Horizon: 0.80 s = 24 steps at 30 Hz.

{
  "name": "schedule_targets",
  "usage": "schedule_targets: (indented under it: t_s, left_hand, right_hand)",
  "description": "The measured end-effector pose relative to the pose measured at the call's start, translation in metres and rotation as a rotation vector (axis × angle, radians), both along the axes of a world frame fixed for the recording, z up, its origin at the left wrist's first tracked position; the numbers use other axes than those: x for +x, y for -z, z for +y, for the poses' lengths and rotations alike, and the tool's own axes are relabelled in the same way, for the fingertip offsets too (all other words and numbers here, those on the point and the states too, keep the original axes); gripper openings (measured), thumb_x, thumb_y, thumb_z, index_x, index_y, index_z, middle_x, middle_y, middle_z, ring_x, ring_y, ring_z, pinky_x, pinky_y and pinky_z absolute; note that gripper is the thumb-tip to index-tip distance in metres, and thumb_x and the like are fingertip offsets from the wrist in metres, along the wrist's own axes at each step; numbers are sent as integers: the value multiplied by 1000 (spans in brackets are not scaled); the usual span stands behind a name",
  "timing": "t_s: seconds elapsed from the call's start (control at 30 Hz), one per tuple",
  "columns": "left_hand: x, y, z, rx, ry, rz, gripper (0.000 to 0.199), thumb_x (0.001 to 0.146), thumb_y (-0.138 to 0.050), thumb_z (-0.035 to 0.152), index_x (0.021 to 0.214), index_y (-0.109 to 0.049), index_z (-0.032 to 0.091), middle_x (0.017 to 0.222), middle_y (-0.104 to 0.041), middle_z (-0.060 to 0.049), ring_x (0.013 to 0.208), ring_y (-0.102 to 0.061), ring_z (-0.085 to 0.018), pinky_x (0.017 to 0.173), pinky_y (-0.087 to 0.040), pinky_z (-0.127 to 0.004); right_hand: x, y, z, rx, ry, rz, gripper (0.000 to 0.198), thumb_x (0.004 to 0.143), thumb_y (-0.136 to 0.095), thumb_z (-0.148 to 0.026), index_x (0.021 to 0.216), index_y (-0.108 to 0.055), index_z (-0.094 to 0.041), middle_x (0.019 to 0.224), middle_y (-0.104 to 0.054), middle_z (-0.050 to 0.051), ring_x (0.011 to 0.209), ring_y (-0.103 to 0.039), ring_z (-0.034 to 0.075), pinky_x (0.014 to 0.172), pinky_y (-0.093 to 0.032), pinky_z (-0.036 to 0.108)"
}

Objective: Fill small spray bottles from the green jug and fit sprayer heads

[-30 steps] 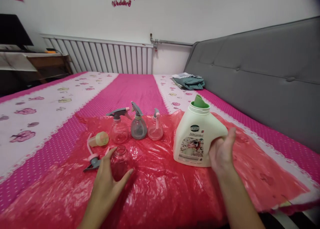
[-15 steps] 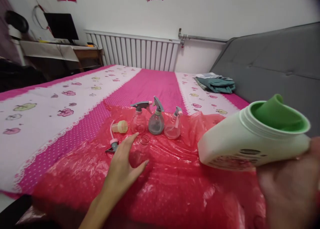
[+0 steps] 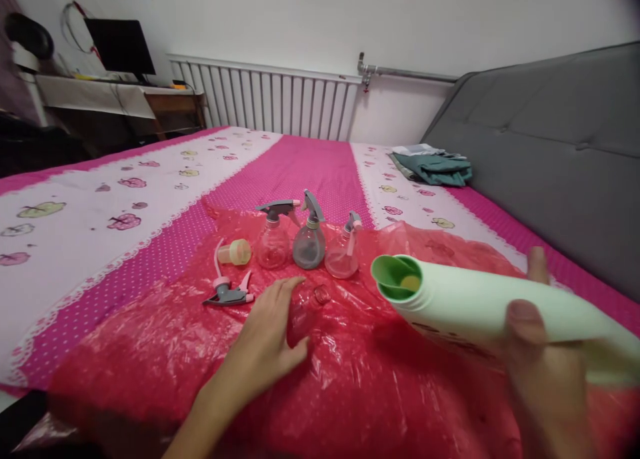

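My left hand point(image 3: 270, 332) is curled around a clear open bottle point(image 3: 302, 311), thumb and fingers on either side of it; the bottle's mouth leans right. My right hand point(image 3: 545, 359) grips a pale green detergent jug point(image 3: 480, 299), tipped nearly level with its green spout point(image 3: 397, 279) pointing left, apart from the clear bottle. Left of my left hand lies a loose grey-and-pink spray head point(image 3: 229, 293). Behind stand three bottles with spray heads: a clear one point(image 3: 273, 245), a greyish one point(image 3: 309, 245) and another clear one point(image 3: 343, 253).
A small container with a cream lid point(image 3: 236, 252) lies by the spray head. Red plastic sheeting point(image 3: 350, 392) covers the near bed. Folded clothes point(image 3: 433, 165) lie by the grey headboard point(image 3: 550, 112). A radiator point(image 3: 270, 102) and a desk with a monitor point(image 3: 120, 49) stand beyond.
The jug has swung from upright-leaning to nearly level, its spout now toward the left. My left hand has moved right with the clear bottle, leaving the loose spray head more exposed.
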<state>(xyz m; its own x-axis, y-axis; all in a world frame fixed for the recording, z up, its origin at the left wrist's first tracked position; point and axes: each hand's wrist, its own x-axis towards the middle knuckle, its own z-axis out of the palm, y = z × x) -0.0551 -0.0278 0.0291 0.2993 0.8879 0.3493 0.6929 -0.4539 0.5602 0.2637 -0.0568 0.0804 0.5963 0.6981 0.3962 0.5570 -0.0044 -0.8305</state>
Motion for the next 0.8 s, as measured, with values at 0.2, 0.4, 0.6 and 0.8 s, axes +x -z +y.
schedule_targets:
  t_s: [0.2, 0.4, 0.6, 0.8]
  left_hand:
    - [4, 0, 4, -41, 35, -17, 69, 81, -72, 21, 146, -51, 25, 144, -65, -15, 136, -64, -38, 118, -52, -61]
    - [7, 5, 4, -8, 42, 4, 73, 79, -70, 18, 148, -48, 24, 147, -62, -15, 139, -61, -39, 120, -49, -64]
    - [3, 5, 9, -36, 55, 13, 76, 78, -69, 18, 150, -46, 21, 148, -61, -17, 138, -61, -39, 119, -50, -64]
    - [2, 0, 8, -66, 89, -3, 72, 79, -71, 19, 148, -48, 23, 147, -64, -15, 137, -63, -37, 118, -51, -62]
  right_hand:
    - [4, 15, 10, -68, -2, -11, 126, 74, -51, -101, 170, -39, -21, 102, -69, 12, 107, -63, 44, 107, -43, 66]
    - [0, 31, 8, -83, 15, -253, 122, 81, -39, -100, 170, -39, -17, 99, -74, 15, 103, -69, 48, 99, -51, 70]
    - [1, 42, 12, -5, 8, -514, 107, 90, -43, -91, 172, -36, -21, 113, -80, 16, 112, -73, 51, 107, -47, 78]
    - [1, 44, 17, -1, -45, -543, 101, 92, -49, -83, 171, -39, -20, 114, -82, 16, 114, -74, 51, 106, -50, 77]
